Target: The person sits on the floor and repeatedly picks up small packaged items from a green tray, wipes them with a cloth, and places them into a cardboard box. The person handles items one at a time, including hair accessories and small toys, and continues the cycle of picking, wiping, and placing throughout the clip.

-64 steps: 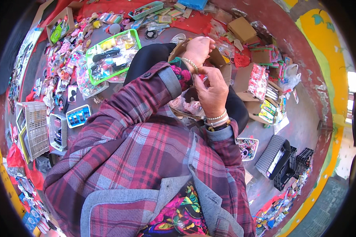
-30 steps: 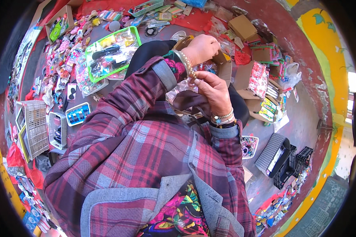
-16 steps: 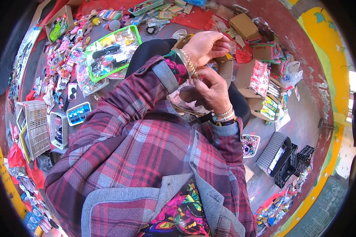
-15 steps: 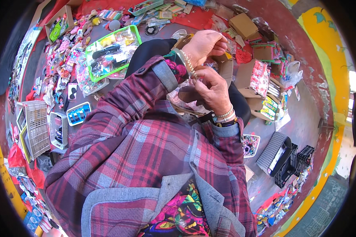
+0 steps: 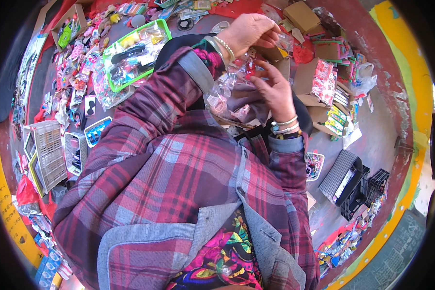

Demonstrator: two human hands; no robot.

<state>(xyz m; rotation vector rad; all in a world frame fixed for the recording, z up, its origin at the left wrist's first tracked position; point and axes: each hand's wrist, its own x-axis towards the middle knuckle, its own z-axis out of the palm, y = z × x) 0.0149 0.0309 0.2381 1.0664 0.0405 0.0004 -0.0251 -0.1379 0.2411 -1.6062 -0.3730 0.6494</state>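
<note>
My left hand [image 5: 249, 33] is raised at the top centre, its fingers loosely half bent and nothing visible in them. A beaded bracelet [image 5: 225, 47] circles that wrist. Below and to the right, my right hand [image 5: 277, 93] has thumb and fingers spread apart, away from the bracelet and with nothing seen in its grasp. More bracelets [image 5: 285, 126] sit on the right wrist. Beneath both hands, between my knees, clear plastic packets [image 5: 220, 102] with pinkish contents lie in an open cardboard box [image 5: 281, 65]; a small red item shows near the right fingertips.
At left stand a green-rimmed tray [image 5: 167, 30] of packaged goods, a white basket [image 5: 50, 150] and heaps of small accessories. To the right are cardboard boxes [image 5: 304, 87] of packets, a white plastic bag [image 5: 365, 79], a checked box [image 5: 340, 174] and black crates [image 5: 355, 205].
My right hand has let go of the bracelet on the left wrist and moved down and right, its fingers spreading. The left hand has risen slightly. The packets in the box are now more exposed.
</note>
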